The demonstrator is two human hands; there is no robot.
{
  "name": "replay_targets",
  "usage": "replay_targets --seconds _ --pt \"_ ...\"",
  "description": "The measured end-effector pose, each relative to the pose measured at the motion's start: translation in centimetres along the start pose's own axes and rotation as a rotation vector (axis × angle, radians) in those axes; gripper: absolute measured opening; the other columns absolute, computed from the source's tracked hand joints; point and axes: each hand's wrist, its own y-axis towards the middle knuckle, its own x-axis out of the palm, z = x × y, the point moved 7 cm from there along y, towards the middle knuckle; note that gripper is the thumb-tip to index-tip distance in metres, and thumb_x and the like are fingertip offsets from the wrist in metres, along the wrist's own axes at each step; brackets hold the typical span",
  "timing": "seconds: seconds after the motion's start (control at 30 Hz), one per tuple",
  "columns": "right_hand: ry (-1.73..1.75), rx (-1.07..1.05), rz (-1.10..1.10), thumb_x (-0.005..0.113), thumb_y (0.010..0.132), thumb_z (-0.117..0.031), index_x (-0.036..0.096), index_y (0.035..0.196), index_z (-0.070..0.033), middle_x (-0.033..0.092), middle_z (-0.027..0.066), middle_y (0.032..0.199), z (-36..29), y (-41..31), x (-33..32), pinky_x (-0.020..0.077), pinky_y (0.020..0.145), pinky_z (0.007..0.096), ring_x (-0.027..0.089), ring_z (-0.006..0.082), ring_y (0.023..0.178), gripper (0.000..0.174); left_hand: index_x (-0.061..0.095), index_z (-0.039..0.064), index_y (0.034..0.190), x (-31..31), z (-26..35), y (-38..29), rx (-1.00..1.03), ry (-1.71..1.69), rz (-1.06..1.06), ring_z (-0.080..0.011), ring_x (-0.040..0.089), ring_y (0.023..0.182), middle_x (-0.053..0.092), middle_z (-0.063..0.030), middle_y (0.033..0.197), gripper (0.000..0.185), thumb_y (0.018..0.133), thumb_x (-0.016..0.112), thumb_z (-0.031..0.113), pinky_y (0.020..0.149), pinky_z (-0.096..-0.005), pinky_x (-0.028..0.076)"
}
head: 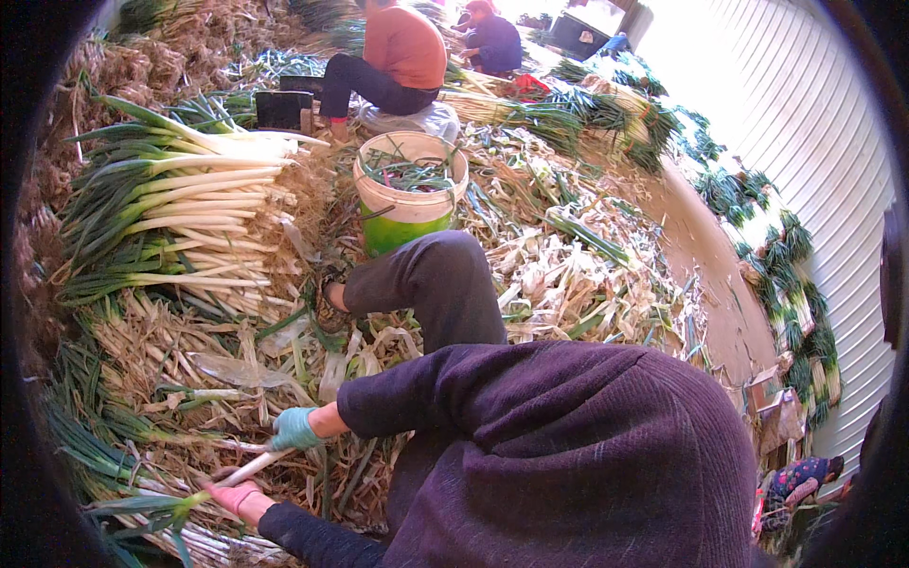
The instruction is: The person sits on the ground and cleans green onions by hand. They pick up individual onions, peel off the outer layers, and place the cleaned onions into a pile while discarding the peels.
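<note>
My left hand (236,495), in a pink glove, is closed around a long green onion (257,467) near the base of its leaves. Its green leaves spread to the lower left. At the other end of the pale stalk is my right hand (295,429), in a teal glove, with its fingers closed on the stalk. Other long onions (192,543) lie below and left of my hands. Beyond, at the upper left, lies a thick pile of onions (206,206) with white stalks and green leaves.
A white and green bucket (408,227) holding leaf scraps stands beyond my knee. Dry leaves and peelings (568,277) cover much of the ground. A person in orange (405,53) sits behind the bucket; others work farther off. Onion bundles (788,284) line the corrugated wall.
</note>
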Motion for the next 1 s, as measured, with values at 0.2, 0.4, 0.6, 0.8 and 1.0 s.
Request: replay_targets --seconds 0.2,0.4,0.6,0.8,1.0 --pt "-0.424 -0.090 0.116 0.074 0.081 -0.026 0.077 0.091 -0.009 0.074 0.0146 0.091 5.0 1.9 3.3 0.0570 0.076 0.0446 0.072 0.0357 0.084 0.021 0.047 0.018 0.078 -4.3 -8.2 2.9 -0.117 -0.033 0.191 -0.0133 0.047 0.052 0.043 0.0039 0.064 0.042 0.098 0.063 0.053 0.051 -0.0276 0.045" --pt "-0.284 -0.943 0.281 0.072 0.078 -0.015 0.068 0.098 -0.006 0.064 0.0160 0.090 3.5 -1.3 -0.4 0.0518 0.074 0.0445 0.062 0.0330 0.082 0.022 0.046 0.018 0.075 4.7 0.5 -8.2 0.061 -0.027 -0.094 -0.0179 0.055 0.066 0.049 -0.0013 0.066 0.051 0.098 0.053 0.063 0.066 -0.0365 0.050" --pt "-0.349 -0.115 0.186 0.074 0.085 -0.052 0.068 0.098 -0.004 0.072 0.0197 0.087 -2.7 -4.1 -2.9 0.0563 0.070 0.0477 0.072 0.0344 0.078 0.050 0.040 0.021 0.061 4.3 -0.5 -4.0 -0.076 -0.217 -0.017 -0.0139 0.044 0.042 0.043 0.0039 0.049 0.058 0.095 0.062 0.063 0.045 -0.0352 0.042" --pt "-0.237 -0.355 -0.036 0.066 0.097 -0.044 0.074 0.106 -0.004 0.075 0.0164 0.090 0.0 -2.0 -0.2 0.0542 0.074 0.0436 0.070 0.0388 0.080 0.042 0.031 0.023 0.058 6.1 -0.7 -6.0 -0.190 -0.348 -0.346 -0.0108 0.019 0.041 0.025 0.0078 0.048 0.063 0.100 0.051 0.066 0.042 -0.0286 0.019" --pt "-0.086 -0.365 0.004 0.065 0.098 -0.035 0.073 0.109 -0.007 0.075 0.0085 0.085 -0.5 -2.0 -1.5 0.0553 0.073 0.0394 0.071 0.0291 0.078 0.031 0.033 0.021 0.058 7.6 0.8 -6.9 -0.145 -0.400 -0.763 -0.0107 0.022 0.042 0.025 0.0061 0.049 0.064 0.099 0.050 0.067 0.043 -0.0290 0.021"
